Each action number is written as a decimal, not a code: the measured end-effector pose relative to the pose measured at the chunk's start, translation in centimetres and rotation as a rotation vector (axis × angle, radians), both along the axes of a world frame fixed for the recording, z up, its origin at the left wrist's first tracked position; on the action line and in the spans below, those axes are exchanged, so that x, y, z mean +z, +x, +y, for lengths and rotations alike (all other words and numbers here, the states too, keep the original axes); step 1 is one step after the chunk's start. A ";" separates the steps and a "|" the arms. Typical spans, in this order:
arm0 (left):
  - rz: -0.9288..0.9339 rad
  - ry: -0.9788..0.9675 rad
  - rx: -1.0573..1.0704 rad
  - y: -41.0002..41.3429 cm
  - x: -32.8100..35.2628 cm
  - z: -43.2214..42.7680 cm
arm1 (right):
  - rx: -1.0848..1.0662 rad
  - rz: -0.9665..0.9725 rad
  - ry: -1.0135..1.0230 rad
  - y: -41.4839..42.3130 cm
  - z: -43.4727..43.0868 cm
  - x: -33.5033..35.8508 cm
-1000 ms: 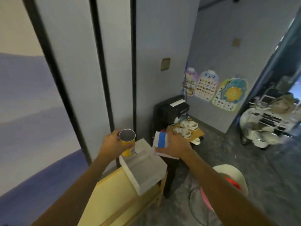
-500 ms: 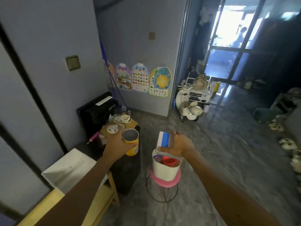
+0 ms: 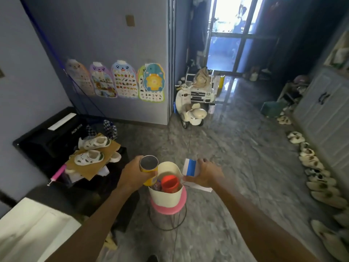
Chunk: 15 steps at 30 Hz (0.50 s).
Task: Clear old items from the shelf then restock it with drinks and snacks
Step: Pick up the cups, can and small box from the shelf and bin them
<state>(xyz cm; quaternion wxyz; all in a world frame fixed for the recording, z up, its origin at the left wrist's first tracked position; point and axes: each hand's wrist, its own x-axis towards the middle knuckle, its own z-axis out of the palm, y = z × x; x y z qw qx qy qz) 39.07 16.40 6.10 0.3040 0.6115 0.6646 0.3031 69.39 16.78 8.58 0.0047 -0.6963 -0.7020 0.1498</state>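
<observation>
Our left hand point(image 3: 132, 176) has its fingers wrapped round the yellow can point(image 3: 149, 173), tilted at the left rim of the cream bin point(image 3: 166, 197). Our right hand point(image 3: 205, 175) pinches the white-and-blue carton point(image 3: 190, 167) just right of it. We judge both are bound for the bin: centre each over the opening, clear of the red lid point(image 3: 170, 183) inside, and release low. The bin sits on a pink stool point(image 3: 166, 209) on the grey marble floor point(image 3: 236, 167). A toy car point(image 3: 200, 93) stands far off, and slippers point(image 3: 311, 163) line the right.

The bucket point(image 3: 166, 198) sits on a stool point(image 3: 166, 210), can point(image 3: 148, 167) over its left rim, carton point(image 3: 190, 167) just right.
</observation>
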 end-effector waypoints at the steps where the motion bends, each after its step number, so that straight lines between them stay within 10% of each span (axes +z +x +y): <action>1: 0.005 -0.012 -0.003 0.1 -0.4 1.2 | -0.002 -0.007 -0.007 -0.1 1.1 -0.6; 15: -0.018 -0.181 0.058 -2.3 -10.0 18.4 | 0.138 -0.023 -0.136 -6.0 20.1 -9.6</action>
